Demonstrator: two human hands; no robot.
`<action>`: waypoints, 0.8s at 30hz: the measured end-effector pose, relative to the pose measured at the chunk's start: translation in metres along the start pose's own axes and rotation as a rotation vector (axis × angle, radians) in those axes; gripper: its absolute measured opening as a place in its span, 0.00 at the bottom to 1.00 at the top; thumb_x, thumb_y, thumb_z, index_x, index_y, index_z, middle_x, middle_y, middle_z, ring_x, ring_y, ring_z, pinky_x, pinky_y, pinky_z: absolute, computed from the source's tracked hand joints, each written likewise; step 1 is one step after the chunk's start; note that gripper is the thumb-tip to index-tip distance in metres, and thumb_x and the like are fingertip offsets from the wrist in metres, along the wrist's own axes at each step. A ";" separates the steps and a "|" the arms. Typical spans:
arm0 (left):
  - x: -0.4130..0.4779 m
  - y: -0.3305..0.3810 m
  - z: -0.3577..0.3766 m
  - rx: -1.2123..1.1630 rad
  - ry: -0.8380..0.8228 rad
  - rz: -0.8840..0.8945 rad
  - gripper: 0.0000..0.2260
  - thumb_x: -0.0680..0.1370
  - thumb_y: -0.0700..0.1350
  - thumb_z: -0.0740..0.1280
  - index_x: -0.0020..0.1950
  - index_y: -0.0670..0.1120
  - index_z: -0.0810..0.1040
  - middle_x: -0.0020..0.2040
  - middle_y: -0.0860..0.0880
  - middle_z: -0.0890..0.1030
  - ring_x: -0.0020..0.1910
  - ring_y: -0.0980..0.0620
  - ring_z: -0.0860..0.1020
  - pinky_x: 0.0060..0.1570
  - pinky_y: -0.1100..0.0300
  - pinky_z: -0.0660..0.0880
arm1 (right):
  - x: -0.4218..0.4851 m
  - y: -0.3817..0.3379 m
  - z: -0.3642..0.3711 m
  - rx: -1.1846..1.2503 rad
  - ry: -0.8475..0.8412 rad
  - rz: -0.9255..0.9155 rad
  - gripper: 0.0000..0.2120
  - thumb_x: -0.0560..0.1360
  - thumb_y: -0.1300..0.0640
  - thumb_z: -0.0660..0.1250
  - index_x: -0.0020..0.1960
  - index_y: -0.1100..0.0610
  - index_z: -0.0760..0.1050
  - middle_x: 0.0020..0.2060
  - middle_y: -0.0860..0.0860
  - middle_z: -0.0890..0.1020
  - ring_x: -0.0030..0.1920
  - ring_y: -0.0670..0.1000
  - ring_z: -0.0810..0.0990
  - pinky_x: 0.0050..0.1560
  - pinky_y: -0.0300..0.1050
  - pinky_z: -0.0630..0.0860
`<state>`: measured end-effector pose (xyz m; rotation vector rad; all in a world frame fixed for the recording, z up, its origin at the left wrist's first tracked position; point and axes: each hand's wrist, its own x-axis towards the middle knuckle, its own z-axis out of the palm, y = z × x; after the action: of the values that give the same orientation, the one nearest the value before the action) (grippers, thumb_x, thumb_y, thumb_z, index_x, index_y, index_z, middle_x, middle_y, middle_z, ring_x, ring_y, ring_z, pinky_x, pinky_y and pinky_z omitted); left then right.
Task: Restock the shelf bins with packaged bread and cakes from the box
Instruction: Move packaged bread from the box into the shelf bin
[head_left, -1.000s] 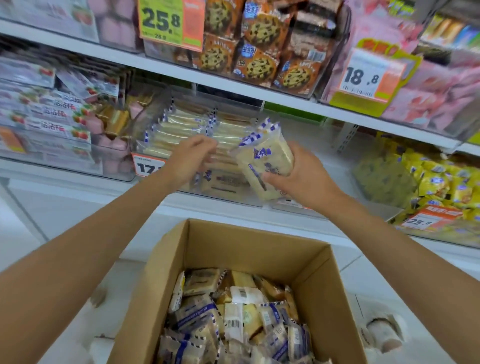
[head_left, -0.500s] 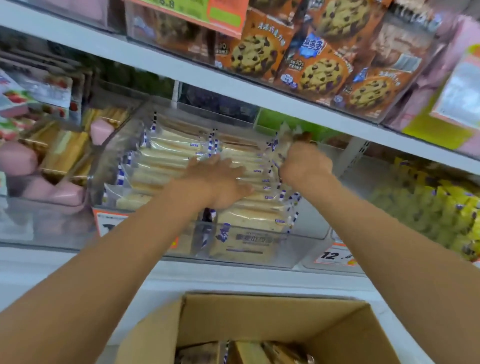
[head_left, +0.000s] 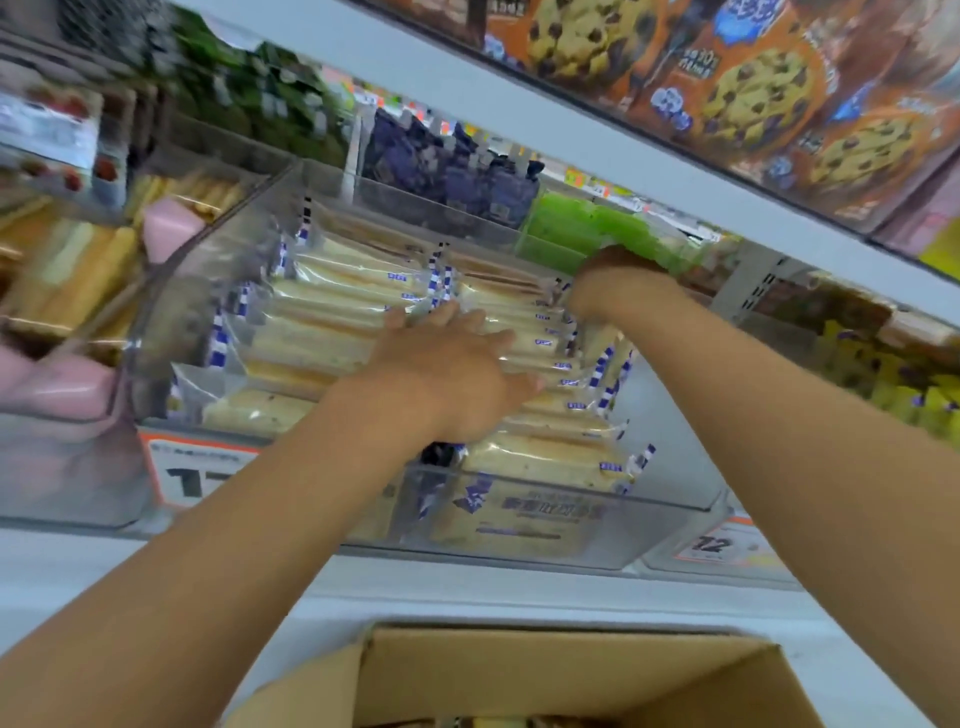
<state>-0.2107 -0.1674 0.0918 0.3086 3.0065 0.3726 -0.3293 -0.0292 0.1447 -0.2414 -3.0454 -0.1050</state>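
Note:
A clear shelf bin holds rows of pale bread packets with blue-and-white checked edges. My left hand lies flat on the middle of the packets, fingers spread, holding nothing. My right hand reaches to the bin's back right corner, curled over the top of an upright bread packet; its fingers are hidden behind the hand. The open cardboard box stands below the shelf at the bottom edge, with only a sliver of its contents showing.
The upper shelf board sits low over the bin, with cookie packets on it. Pink packets fill the bin to the left, yellow packets lie to the right, dark blue packets stand behind. An orange price tag hangs in front.
My right hand carried the bread packet from in front of the shelf into the bin's back right corner. My left hand slid onto the packets and flattened. The view tilted up, nearly hiding the box.

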 end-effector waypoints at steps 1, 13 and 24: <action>-0.001 0.000 0.000 0.000 0.003 0.001 0.31 0.79 0.69 0.44 0.80 0.60 0.47 0.81 0.54 0.44 0.79 0.51 0.41 0.76 0.41 0.40 | 0.003 -0.005 0.001 0.005 -0.031 -0.023 0.14 0.78 0.58 0.63 0.59 0.65 0.73 0.49 0.58 0.77 0.53 0.58 0.79 0.47 0.47 0.74; 0.001 -0.001 0.002 -0.009 0.015 0.004 0.31 0.79 0.69 0.44 0.80 0.59 0.48 0.81 0.53 0.44 0.79 0.52 0.40 0.76 0.41 0.39 | -0.006 0.019 0.045 0.316 -0.188 -0.306 0.40 0.77 0.30 0.48 0.79 0.56 0.53 0.79 0.51 0.52 0.78 0.55 0.53 0.76 0.54 0.54; 0.006 -0.001 0.002 -0.053 0.020 -0.020 0.30 0.79 0.68 0.50 0.79 0.61 0.51 0.81 0.53 0.46 0.79 0.52 0.43 0.76 0.43 0.40 | -0.022 0.033 0.047 0.378 -0.137 -0.392 0.37 0.80 0.34 0.48 0.79 0.59 0.54 0.78 0.58 0.55 0.78 0.55 0.54 0.76 0.51 0.53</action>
<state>-0.2169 -0.1666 0.0887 0.2722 3.0106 0.4554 -0.3063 0.0033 0.0976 0.3891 -3.1188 0.4758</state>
